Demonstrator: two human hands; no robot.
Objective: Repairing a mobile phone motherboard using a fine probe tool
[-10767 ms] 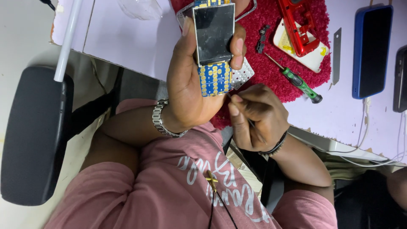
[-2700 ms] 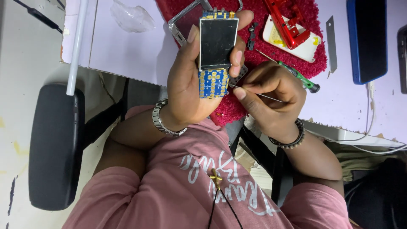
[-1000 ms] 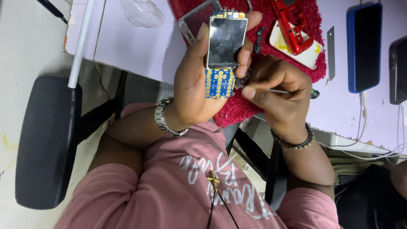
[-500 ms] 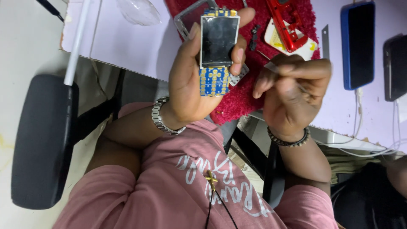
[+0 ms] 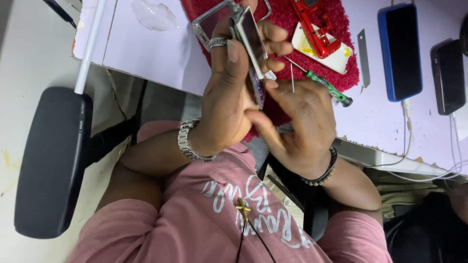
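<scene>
My left hand (image 5: 229, 107), with a metal watch and a ring, holds a small opened phone (image 5: 251, 44) turned edge-on, its screen facing right and a blue circuit board at its lower end. My right hand (image 5: 302, 122), with a dark bracelet, presses its thumb against the phone's lower edge and pinches a thin metal pin (image 5: 292, 78) that points upward. Both hands hover over the near edge of a red fluffy mat (image 5: 343, 75) on the pale table.
On the mat lie a green-handled screwdriver (image 5: 325, 88), a red phone frame (image 5: 317, 24) on a white cover (image 5: 339, 56) and a silver frame (image 5: 207, 27). A blade (image 5: 363, 53), blue phone (image 5: 399, 48), black phone (image 5: 448, 70) and clear plastic (image 5: 153, 14) lie around. A black chair arm (image 5: 48, 160) is at left.
My left hand has turned the phone from screen-up to edge-on. My right hand has moved in from the right and now touches the phone's lower edge.
</scene>
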